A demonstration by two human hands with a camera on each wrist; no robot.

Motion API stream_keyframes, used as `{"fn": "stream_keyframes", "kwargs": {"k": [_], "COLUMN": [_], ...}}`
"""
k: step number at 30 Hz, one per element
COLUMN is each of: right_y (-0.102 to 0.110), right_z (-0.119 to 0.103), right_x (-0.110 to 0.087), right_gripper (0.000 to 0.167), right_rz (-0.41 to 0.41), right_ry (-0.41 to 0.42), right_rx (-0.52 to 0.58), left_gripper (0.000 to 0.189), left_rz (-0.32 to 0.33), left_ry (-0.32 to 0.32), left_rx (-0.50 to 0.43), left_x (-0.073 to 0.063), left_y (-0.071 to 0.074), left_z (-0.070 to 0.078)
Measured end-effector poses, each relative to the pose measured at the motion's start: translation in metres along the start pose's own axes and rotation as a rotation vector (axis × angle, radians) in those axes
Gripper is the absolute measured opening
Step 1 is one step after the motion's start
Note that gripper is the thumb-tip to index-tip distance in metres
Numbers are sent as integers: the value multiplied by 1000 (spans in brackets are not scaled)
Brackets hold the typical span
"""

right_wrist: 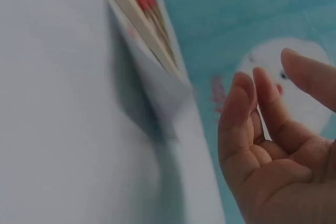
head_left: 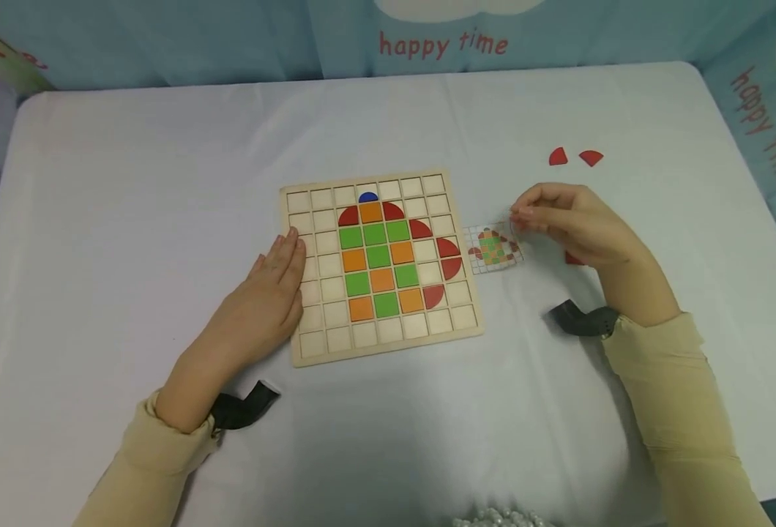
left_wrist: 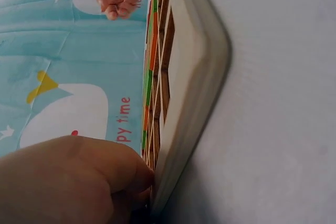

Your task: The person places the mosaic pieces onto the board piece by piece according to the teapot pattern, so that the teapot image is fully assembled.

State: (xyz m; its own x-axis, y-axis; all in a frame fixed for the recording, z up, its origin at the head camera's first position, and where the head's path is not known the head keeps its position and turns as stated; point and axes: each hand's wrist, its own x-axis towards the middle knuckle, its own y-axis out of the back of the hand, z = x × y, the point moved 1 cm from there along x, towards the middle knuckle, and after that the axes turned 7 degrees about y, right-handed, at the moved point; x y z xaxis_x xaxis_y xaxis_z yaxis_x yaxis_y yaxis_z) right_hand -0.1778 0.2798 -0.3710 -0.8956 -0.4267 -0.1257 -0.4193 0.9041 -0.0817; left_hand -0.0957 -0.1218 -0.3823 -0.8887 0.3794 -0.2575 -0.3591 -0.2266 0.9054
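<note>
My left hand (head_left: 266,296) lies with straight fingers over the left rim of a wooden grid board (head_left: 388,351). Orange and green squares, red quarter-circle pieces and a blue half-round piece (head_left: 368,197) fill part of its grid. A small printed pattern card (head_left: 493,249) sits at the board's right edge; in the right wrist view the card (right_wrist: 157,85) tilts up off the cloth. Beside its upper corner is my right hand (head_left: 572,219), fingers bent. The right wrist view shows that hand's thumb (right_wrist: 307,77) apart from the fingers, nothing between them.
Two loose red quarter-circle pieces, one (head_left: 558,157) left of the other (head_left: 591,157), lie beyond my right hand. Another red piece (head_left: 574,258) is partly hidden under that hand. White cloth (head_left: 164,146) covers the table, and a blue printed curtain (head_left: 230,36) stands behind.
</note>
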Motion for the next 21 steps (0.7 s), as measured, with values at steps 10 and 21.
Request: {"fn": "stream_keyframes", "kwargs": {"k": [10,21], "right_y": [73,100], "right_z": [-6,-11], "right_x": [5,23], "right_gripper": [6,40], "right_rz": [455,432], "right_ry": [-122,-269], "right_rx": [-408,-955], "left_gripper": [56,52], "left_rz": [-18,85], "left_ry": [-11,-74], "left_rx": [-62,-93], "left_x": [-3,0], "left_y": [1,-5], "left_z": [-6,-15]}}
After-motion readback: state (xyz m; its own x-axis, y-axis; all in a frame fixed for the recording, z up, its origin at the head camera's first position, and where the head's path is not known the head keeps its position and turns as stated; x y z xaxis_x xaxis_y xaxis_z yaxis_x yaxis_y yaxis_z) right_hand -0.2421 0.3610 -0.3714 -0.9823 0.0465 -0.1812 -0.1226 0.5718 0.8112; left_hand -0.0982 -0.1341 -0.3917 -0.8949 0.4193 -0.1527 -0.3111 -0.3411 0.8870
